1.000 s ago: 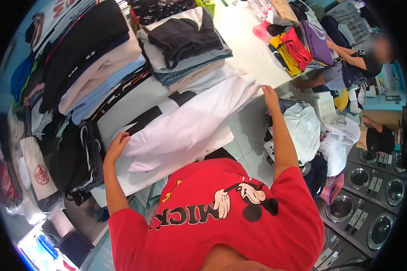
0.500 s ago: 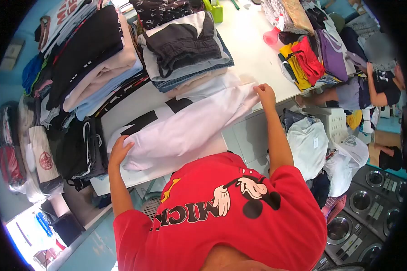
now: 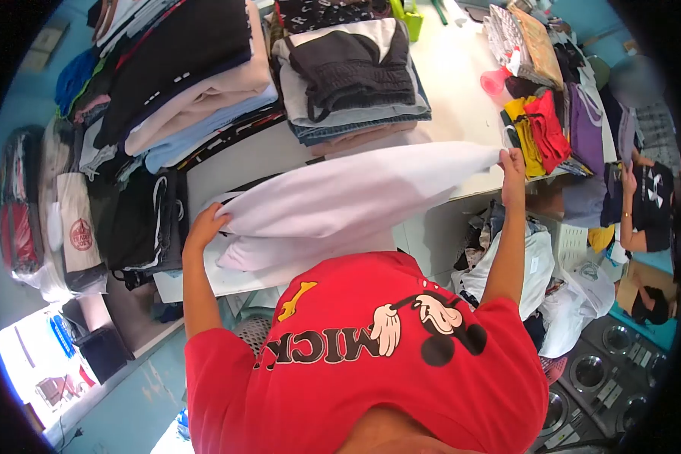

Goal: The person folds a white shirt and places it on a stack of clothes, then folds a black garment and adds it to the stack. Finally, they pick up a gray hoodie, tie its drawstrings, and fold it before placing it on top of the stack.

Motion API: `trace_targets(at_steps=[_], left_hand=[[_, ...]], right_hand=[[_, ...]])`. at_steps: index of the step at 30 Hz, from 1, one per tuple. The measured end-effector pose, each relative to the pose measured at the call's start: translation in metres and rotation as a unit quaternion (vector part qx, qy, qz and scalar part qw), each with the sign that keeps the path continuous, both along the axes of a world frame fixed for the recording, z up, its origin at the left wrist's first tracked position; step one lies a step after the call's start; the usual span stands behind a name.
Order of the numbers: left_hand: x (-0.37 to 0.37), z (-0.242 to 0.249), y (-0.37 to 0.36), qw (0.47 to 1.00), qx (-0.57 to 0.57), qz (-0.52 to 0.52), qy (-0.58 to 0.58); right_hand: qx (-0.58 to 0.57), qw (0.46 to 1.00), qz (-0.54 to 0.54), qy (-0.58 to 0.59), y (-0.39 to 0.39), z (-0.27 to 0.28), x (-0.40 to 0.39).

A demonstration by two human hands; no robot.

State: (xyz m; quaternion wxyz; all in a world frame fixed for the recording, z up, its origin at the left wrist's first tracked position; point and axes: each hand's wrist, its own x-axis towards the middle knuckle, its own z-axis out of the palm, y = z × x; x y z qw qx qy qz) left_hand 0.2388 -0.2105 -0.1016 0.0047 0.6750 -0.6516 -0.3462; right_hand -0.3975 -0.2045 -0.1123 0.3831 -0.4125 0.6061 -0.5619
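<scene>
Clear plastic bag at far left, dark and red folded clothes inside. Next to it, a second clear plastic bag around a beige cloth with a round red print. White plastic basket with slotted walls at right, below the surface; pale garments piled against it, cannot tell which are inside. Pink basket lower right, mostly hidden, contents not visible.

Plain white garment, faint pinkish tint, no print on the visible side. It is drawn out lengthwise between both hands, over the near part of the white surface, right end narrowing to a point, soft creases along it. A lower fold hangs loose at the left. Black fabric shows just behind its left part.

Left hand: fingers pinch the garment's left end, thumb on top. Right hand: fingertips pressed together on the right tip.

Behind the garment, a folded stack with dark grey shorts on top; left of it, a taller stack topped with black fabric. Red folded cloth and yellow folded cloth side by side on the right.
</scene>
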Motion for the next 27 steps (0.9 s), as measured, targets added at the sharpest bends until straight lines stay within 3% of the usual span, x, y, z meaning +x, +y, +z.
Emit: trace_targets(at_steps=[2,4,7,11,12,14,16,18,21,22,24,25,27], left_hand=[[0.01,-0.007,0.001,1.0,-0.012,-0.018,-0.007],[0.014,-0.005,0.002,0.998,-0.019,0.03,0.043],[0.031,-0.005,0.003,0.997,-0.005,0.068,0.029],[0.042,-0.014,0.008,0.996,-0.027,0.082,0.006],[0.042,-0.016,0.01,0.996,-0.026,0.088,0.004],[0.037,-0.02,0.012,0.991,-0.086,0.107,0.0],[0.044,-0.027,0.012,0.987,-0.108,0.122,0.015],[0.053,-0.036,0.015,0.979,-0.134,0.142,0.062],[0.059,-0.031,0.023,0.972,-0.138,0.167,0.092],[0.069,-0.046,0.029,0.954,-0.159,0.187,0.17],[0.075,-0.052,0.032,0.937,-0.198,0.21,0.198],[0.062,-0.035,0.03,0.915,-0.189,0.277,0.223],[0.063,-0.036,0.035,0.905,-0.207,0.291,0.233]], right_hand=[[0.011,1.0,-0.022,-0.001,0.001,-0.01,0.003],[0.022,0.999,-0.046,-0.001,-0.003,-0.006,0.014],[-0.022,0.973,-0.181,0.139,-0.009,0.013,0.029],[0.054,0.954,-0.132,0.265,-0.021,-0.02,0.015],[0.054,0.955,-0.126,0.264,-0.022,-0.031,0.016],[0.264,0.956,-0.084,0.095,-0.024,-0.056,0.019],[0.27,0.955,-0.066,0.1,-0.03,-0.084,0.007],[0.334,0.917,-0.135,0.17,-0.035,-0.092,0.015],[0.3,0.95,-0.058,0.065,-0.035,-0.104,0.012],[0.31,0.939,0.003,0.152,-0.035,-0.12,-0.003],[0.327,0.933,-0.075,0.132,-0.04,-0.1,0.012],[0.298,0.946,-0.089,0.095,-0.039,-0.114,0.003],[0.331,0.934,-0.103,0.084,-0.038,-0.122,-0.005]])
